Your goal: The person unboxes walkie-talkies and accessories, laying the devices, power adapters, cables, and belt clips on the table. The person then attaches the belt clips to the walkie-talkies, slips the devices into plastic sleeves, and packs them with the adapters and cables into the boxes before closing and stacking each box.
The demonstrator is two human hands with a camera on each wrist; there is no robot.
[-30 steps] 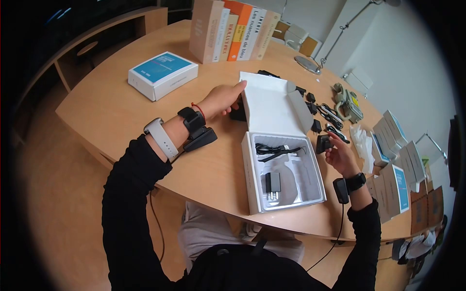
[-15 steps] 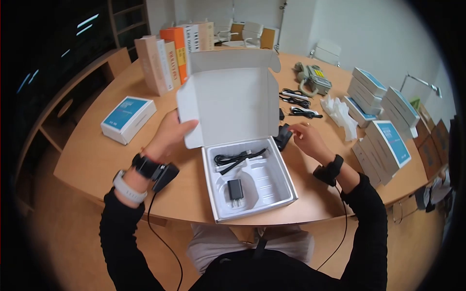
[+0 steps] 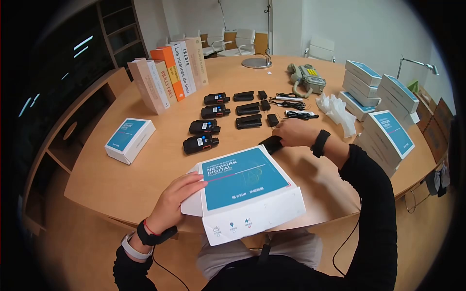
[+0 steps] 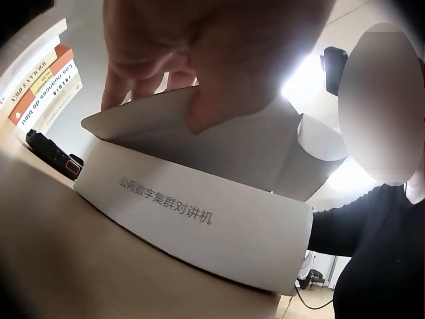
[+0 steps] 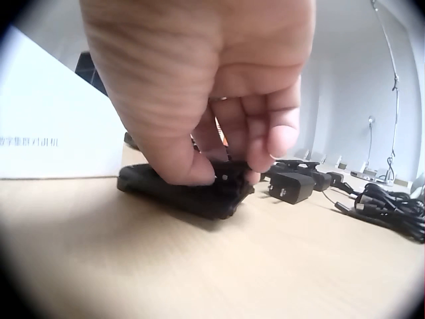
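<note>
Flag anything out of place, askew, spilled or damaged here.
The crumpled translucent white plastic wrap lies loose between coiled black cables and stacked white cardboard boxes, untidy amid otherwise orderly rows. The blue-topped white cardboard lid sits ajar, but the left hand holds it. No spill or damage shows.

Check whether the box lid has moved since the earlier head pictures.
Yes: in the head view, the lid swung down toward the near edge of the table.

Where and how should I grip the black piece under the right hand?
Likely from above, pinching the black piece at its end away from the white box: it lies low on the table, its other end toward the box. The right hand pinches there.
</note>
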